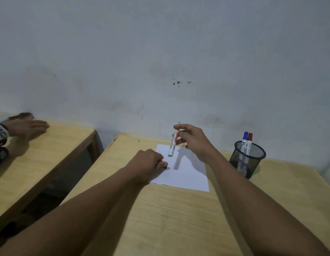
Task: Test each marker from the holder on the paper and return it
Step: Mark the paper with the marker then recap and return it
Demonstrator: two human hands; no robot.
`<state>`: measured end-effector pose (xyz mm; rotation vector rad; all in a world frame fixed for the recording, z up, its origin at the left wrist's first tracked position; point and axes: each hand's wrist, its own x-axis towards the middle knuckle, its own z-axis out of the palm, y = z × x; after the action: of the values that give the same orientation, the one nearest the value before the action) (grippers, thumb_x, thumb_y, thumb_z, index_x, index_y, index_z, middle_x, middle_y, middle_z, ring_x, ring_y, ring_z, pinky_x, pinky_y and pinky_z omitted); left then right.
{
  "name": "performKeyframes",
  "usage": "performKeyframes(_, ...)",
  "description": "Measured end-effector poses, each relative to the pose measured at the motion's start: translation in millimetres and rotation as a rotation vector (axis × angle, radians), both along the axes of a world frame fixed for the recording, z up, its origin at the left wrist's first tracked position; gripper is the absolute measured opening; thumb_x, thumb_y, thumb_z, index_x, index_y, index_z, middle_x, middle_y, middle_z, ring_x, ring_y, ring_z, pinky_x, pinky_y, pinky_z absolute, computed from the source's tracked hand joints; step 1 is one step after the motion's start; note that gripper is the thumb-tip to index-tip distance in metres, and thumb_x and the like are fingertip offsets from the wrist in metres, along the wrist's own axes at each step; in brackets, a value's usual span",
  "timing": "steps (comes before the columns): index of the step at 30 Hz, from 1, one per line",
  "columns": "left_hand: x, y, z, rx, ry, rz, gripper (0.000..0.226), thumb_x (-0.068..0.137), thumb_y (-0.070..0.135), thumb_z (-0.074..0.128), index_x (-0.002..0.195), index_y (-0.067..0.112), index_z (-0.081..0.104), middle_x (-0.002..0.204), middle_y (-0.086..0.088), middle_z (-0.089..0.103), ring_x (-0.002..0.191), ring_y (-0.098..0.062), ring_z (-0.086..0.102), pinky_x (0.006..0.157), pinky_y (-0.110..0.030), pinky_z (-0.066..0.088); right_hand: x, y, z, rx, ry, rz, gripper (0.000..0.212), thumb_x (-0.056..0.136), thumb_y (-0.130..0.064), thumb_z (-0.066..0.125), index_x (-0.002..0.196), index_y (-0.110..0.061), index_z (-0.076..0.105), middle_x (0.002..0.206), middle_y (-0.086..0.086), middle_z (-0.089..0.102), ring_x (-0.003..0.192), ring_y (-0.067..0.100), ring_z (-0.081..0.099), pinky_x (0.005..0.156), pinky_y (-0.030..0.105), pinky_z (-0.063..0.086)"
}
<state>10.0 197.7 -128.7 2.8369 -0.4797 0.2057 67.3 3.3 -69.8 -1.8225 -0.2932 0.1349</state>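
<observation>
A white sheet of paper (190, 174) lies on the wooden desk (179, 218). My right hand (193, 141) holds a white marker (173, 145) by its upper end, above the paper's far edge, hanging nearly upright. My left hand (147, 163) rests closed on the paper's left edge, with a small black object, probably the marker's cap (165, 167), showing at its fingertips. A black mesh holder (248, 159) stands to the right of the paper with a blue-capped marker (245, 140) and a red-capped marker (249, 140) upright in it.
A second wooden desk (40, 154) stands to the left across a dark gap. Another person's hand (25, 126) with a wrist device lies on it. A grey wall rises just behind both desks.
</observation>
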Motion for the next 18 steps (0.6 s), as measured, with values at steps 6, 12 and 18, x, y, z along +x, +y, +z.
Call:
performKeyframes(6, -11, -6, -20, 0.041, -0.114, -0.021, 0.044, 0.096, 0.054, 0.028, 0.087, 0.026, 0.061, 0.083, 0.010, 0.063, 0.086, -0.016, 0.054, 0.079, -0.040, 0.037, 0, 23, -23, 0.098, 0.102, -0.038, 0.015, 0.100, -0.015, 0.064, 0.115, -0.017, 0.060, 0.088, 0.004, 0.071, 0.065, 0.015, 0.067, 0.057, 0.027, 0.049)
performKeyframes(12, -4, -2, -26, -0.022, -0.074, -0.002, 0.055, 0.095, 0.057, 0.022, 0.089, 0.020, 0.063, 0.094, 0.005, 0.066, 0.095, -0.017, 0.057, 0.087, -0.040, 0.033, 18, 42, -43, -0.059, -0.075, -0.072, 0.016, 0.098, -0.024, 0.065, 0.100, -0.009, 0.066, 0.076, 0.005, 0.068, 0.059, 0.019, 0.061, 0.054, 0.033, 0.052)
performKeyframes(18, -2, -2, -28, -0.115, -0.078, 0.003, 0.043, 0.096, 0.056, 0.036, 0.087, 0.024, 0.063, 0.101, 0.010, 0.071, 0.104, -0.010, 0.058, 0.093, -0.041, 0.034, 33, 45, -68, 0.130, -0.018, -0.161, 0.007, 0.089, -0.017, 0.066, 0.084, -0.012, 0.066, 0.071, 0.011, 0.065, 0.062, 0.026, 0.056, 0.059, 0.037, 0.045)
